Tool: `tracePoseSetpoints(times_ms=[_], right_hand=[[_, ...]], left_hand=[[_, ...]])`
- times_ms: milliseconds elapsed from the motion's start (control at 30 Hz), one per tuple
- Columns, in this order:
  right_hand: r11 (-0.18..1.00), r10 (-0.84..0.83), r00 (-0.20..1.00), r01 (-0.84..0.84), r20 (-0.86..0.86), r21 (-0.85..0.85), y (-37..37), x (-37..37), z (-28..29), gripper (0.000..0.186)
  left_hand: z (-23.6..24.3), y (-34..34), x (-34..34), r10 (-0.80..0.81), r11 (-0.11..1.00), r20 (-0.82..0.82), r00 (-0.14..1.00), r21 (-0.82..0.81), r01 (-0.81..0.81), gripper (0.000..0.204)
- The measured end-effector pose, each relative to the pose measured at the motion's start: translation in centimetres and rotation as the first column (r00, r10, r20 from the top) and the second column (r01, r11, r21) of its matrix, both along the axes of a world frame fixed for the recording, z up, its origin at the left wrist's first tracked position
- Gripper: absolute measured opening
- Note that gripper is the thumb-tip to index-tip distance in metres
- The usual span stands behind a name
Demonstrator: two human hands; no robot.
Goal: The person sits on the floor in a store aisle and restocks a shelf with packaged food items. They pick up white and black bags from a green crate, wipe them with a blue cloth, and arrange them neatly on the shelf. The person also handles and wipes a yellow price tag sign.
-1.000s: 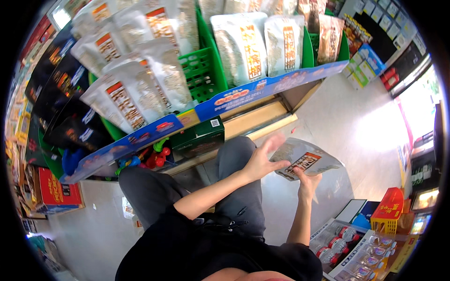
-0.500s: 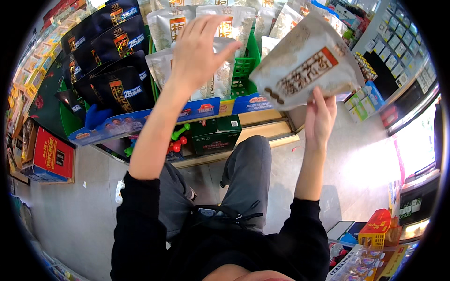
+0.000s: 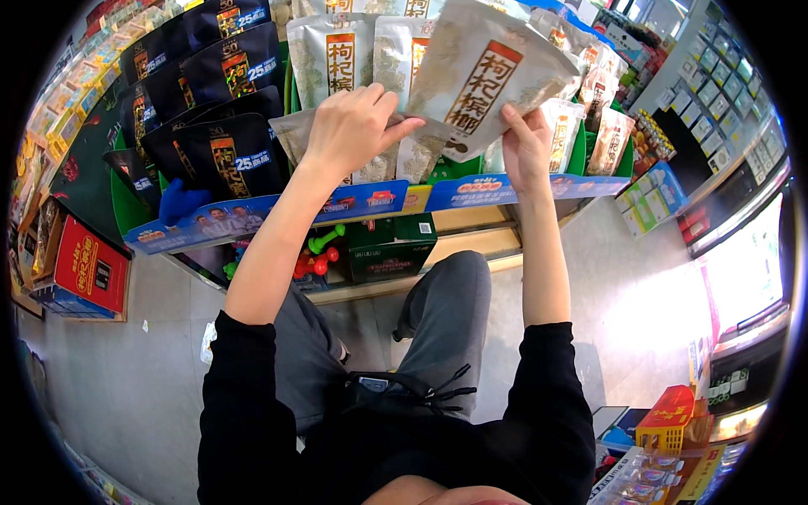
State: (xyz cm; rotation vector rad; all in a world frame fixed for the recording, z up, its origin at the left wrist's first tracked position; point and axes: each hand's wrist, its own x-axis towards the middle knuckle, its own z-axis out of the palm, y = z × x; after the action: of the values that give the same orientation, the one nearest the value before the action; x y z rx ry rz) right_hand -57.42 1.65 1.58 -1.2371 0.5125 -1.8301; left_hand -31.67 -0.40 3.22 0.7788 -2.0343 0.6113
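Item 1. Large silver-grey foil pouch with an orange-and-white upright label (image 3: 497, 50): hanging in the air above the front of the display, tilting to the person's right, its lower part overlapping the pouches behind.

Item 2. Right hand (image 3: 528, 143): pinching the lower right edge of item 1, thumb lying on the printed face, fingers closing behind; no gap showing.

Item 3. Left hand (image 3: 353, 130): reaching over the front row, fingers curling downward, thumb pointing toward item 1. Its back is hiding the fingertips, so whether they are gripping anything cannot be told.

Item 4. Silver-grey front pouch under the left hand (image 3: 290, 133): leaning askew in the front row, mostly covered by hand and forearm.

Item 5. Upright silver-grey foil pouches (image 3: 332, 55): standing in rows behind.

Item 6. Glossy black foil pouches with gold labels (image 3: 227, 160): filling the left section in overlapping rows.

Item 7. Green plastic bin (image 3: 128, 198): edging the left section, with a blue printed cardboard strip (image 3: 467, 194) running along the display's front.

Condition, by judgement: work is standing partway. Done: most visible pouches are sitting upright and label-outward. Outstanding: item 1 is resting in no bin, being held only by the right hand; item 4 is not sitting square with its neighbours.
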Motion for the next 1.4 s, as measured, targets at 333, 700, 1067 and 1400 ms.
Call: tracePoseSetpoints(times_ms=[333, 700, 1067, 1400], right_hand=[[0.54, -0.841, 0.507, 0.811, -0.191, -0.226, 9.3, 1.5, 0.5, 0.02], [0.862, -0.506, 0.234, 0.142, -0.83, -0.486, 17.0, 13.0, -5.6, 0.04], [0.807, 0.41, 0.831, -0.138, -0.375, 0.575, 14.8, 9.4, -8.1, 0.051], [0.888, 0.056, 0.98, 0.038, -0.189, 0.458, 16.4, 4.8, -14.2, 0.063]], left_hand=[[-0.1, 1.4, -1.8, -0.062, 0.998, -0.213, 0.975, -0.008, 0.062, 0.076], [-11.5, 14.9, -0.9, 0.452, 0.215, -0.817, -0.359, -0.291, 0.932, 0.03], [-12.3, 15.9, 4.6, 0.341, 0.136, -0.886, -0.315, -0.285, 0.949, 0.045], [-12.3, 16.2, 15.8, 0.172, 0.934, -0.826, 0.536, 0.31, 0.179, 0.04]])
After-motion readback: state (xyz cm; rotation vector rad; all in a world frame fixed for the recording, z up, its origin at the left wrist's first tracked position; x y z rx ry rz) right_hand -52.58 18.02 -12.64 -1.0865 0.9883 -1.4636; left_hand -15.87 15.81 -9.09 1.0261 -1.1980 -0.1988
